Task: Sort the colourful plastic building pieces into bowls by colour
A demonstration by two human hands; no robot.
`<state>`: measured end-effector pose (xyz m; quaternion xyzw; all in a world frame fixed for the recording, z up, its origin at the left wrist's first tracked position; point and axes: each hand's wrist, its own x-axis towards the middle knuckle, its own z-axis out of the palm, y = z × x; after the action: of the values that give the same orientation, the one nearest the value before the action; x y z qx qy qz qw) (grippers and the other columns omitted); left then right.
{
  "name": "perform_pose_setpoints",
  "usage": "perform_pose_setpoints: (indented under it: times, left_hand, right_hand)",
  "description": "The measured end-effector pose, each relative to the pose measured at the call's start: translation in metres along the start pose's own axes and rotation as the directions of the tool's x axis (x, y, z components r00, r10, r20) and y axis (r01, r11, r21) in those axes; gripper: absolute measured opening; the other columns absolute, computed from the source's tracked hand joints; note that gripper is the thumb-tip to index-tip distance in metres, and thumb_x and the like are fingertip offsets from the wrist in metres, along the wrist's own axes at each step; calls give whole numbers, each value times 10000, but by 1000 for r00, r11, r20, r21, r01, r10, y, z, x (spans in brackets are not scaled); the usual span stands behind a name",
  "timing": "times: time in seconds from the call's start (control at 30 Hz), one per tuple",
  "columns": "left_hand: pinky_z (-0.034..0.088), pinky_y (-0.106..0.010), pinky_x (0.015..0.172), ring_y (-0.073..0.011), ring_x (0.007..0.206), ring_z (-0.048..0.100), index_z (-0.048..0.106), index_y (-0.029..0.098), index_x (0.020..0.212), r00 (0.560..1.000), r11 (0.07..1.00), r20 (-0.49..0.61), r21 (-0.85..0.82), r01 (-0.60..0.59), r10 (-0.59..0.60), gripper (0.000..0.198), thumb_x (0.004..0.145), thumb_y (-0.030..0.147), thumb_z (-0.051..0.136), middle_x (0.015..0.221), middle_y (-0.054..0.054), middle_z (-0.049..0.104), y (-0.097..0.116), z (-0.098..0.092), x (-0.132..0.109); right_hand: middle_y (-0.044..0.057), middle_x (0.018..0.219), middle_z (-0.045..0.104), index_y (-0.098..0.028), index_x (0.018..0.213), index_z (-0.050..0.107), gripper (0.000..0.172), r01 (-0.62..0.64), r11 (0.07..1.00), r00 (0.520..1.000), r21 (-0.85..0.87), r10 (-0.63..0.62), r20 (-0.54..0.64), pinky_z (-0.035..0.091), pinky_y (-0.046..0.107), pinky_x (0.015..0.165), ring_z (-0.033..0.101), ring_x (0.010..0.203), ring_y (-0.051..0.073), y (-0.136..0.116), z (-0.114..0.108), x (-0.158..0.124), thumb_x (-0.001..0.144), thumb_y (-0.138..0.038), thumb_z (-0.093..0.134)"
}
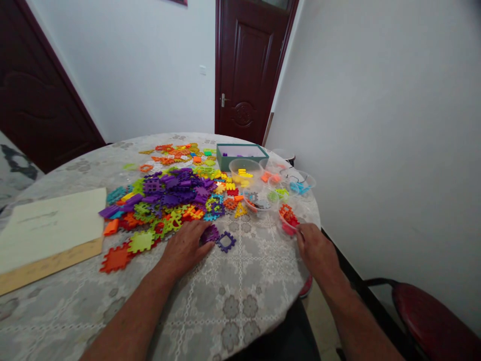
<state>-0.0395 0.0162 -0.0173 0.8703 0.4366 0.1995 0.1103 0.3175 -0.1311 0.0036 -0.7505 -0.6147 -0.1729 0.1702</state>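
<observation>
My left hand (188, 245) rests on the table at the near edge of a pile of plastic interlocking tiles. Its thumb and fingers close around a purple tile (211, 233). Just right of the thumb, a dark purple, square frame-like tile (226, 241) lies flat. Near the table's right edge, my right hand (316, 249) is closed at the near rim of a clear plastic bowl (282, 223), thumb and fingers pinching that rim. Red and orange tiles (288, 214) fill the bowl. The right fingertips are partly hidden.
A large mixed pile (173, 193) spreads beyond my left hand. Several clear bowls (246, 173) with sorted pieces stand back right, beside a green box (242, 156). A pale board (52, 225) lies at left. A red chair (432, 316) stands right of the table.
</observation>
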Motion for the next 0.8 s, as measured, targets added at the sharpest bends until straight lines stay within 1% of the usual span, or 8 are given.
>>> perform_pose_setpoints:
  times: [0.1, 0.2, 0.3, 0.37, 0.47, 0.6, 0.73, 0.8]
  left_hand:
    - [478, -465, 1056, -307, 1209, 606, 581, 208, 1389, 1000, 1000, -7, 11, 15, -15, 501, 914, 355, 643, 1284, -134, 667, 2, 1, -1]
    - [486, -461, 1048, -300, 1203, 612, 534, 219, 1443, 1000, 1000, -21, -9, 20, -20, 556, 909, 320, 652, 1300, -134, 660, 1, 3, -2]
    - [484, -473, 1060, -302, 1209, 611, 491, 222, 1485, 999, 999, -52, -41, 4, -6, 612, 902, 297, 662, 1313, -133, 650, 0, 6, -3]
    - [482, -478, 1069, -298, 1208, 613, 461, 228, 1509, 997, 997, -71, -78, -18, 13, 655, 892, 278, 674, 1307, -129, 648, 0, 8, -3]
    - [500, -471, 1053, -285, 1196, 623, 416, 258, 1541, 993, 986, -111, -156, -64, 47, 709, 886, 269, 688, 1309, -116, 644, 0, 10, -3]
    - [480, -478, 1098, -283, 1286, 588, 343, 291, 1586, 978, 963, -183, -228, -144, 103, 782, 887, 244, 691, 1420, -120, 591, 0, 11, -3]
    - [465, -495, 1121, -292, 1327, 563, 251, 292, 1627, 977, 948, -184, -276, -156, 108, 872, 880, 216, 694, 1474, -137, 547, 0, 15, -3]
    - [482, -490, 1096, -287, 1292, 584, 224, 299, 1633, 983, 943, -156, -301, -144, 101, 903, 873, 214, 704, 1453, -137, 556, 0, 17, -4]
  right_hand:
    - [162, 1296, 638, -182, 1242, 625, 273, 10, 998, 993, 55, -4, -117, 574, 377, 809, 676, 1063, 279, -12, -11, -6, 1005, -268, 521]
    - [144, 1280, 656, -207, 1273, 623, 295, 99, 971, 986, 219, -65, -154, 562, 416, 937, 653, 1158, 287, -34, -29, -10, 1001, -283, 536]
    - [116, 1229, 686, -231, 1234, 646, 263, 231, 861, 969, 453, -247, -23, 544, 405, 980, 669, 1118, 251, -66, -36, 1, 1002, -243, 523]
    - [108, 1221, 692, -230, 1237, 651, 269, 231, 784, 932, 577, -348, 100, 552, 390, 934, 691, 1009, 225, -90, -30, 18, 997, -237, 531]
    - [116, 1198, 713, -199, 1268, 650, 305, 151, 711, 889, 687, -401, 220, 543, 385, 889, 693, 880, 201, -126, -4, 49, 979, -268, 582]
    - [95, 1073, 749, -199, 1270, 653, 373, -30, 627, 887, 779, -343, 310, 531, 341, 794, 691, 834, 200, -164, 39, 76, 911, -297, 678]
    - [13, 824, 721, -225, 1100, 660, 213, -202, 458, 877, 865, -309, 369, 511, 272, 646, 672, 717, 170, -178, 65, 73, 906, -304, 628]
    - [-22, 719, 676, -226, 1115, 622, 227, -328, 365, 858, 871, -271, 437, 471, 236, 531, 623, 584, 146, -175, 70, 68, 925, -341, 571]
